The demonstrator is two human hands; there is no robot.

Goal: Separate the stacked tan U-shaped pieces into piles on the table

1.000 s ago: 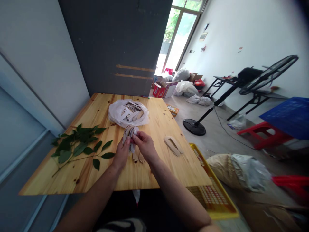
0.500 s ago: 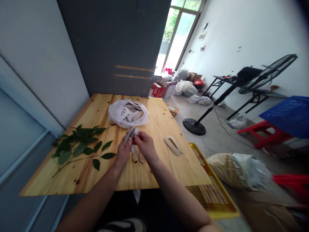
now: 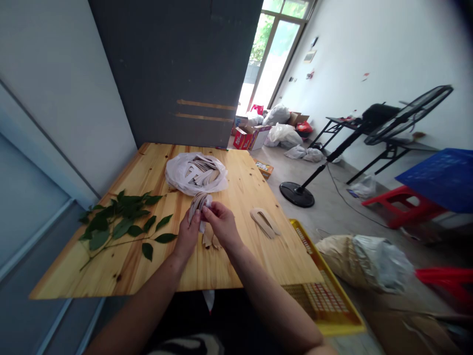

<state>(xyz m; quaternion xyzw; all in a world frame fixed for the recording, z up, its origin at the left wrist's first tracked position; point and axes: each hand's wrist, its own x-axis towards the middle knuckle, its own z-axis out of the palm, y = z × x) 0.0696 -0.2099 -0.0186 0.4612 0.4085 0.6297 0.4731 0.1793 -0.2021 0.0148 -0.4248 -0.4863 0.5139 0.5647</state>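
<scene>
You stand at the near edge of a pine table (image 3: 236, 266) in a long room, with a dark grey partition (image 3: 173, 74) rising behind the table's far end and a glazed door (image 3: 275, 54) bright at the far end of the room. Across the concrete floor (image 3: 295, 165), cardboard boxes (image 3: 251, 138) and white plastic bags (image 3: 281, 133) sit heaped near that door. To your right, a pedestal fan (image 3: 369, 153) leans over a black folding table (image 3: 336, 125), and a red stool (image 3: 404, 207) stands beside a blue crate (image 3: 436, 180). A yellow plastic crate (image 3: 305, 291) lies just past the table's right edge, near a bulging sack (image 3: 364, 264).

On the tabletop, a leafy green branch (image 3: 121, 222) lies to your left, and a white plastic bag (image 3: 195, 172) full of beige cut-outs (image 3: 199, 172) sits toward the far end. Two curved beige strips (image 3: 264, 222) lie to your right.

Your left hand (image 3: 187, 236) grips a bundle of beige cut-outs (image 3: 197, 207) just in front of the bag, and your right hand (image 3: 221, 224) pinches the same bundle closely from the side. Small beige scraps (image 3: 210, 240) lie on the wood just beneath your hands.
</scene>
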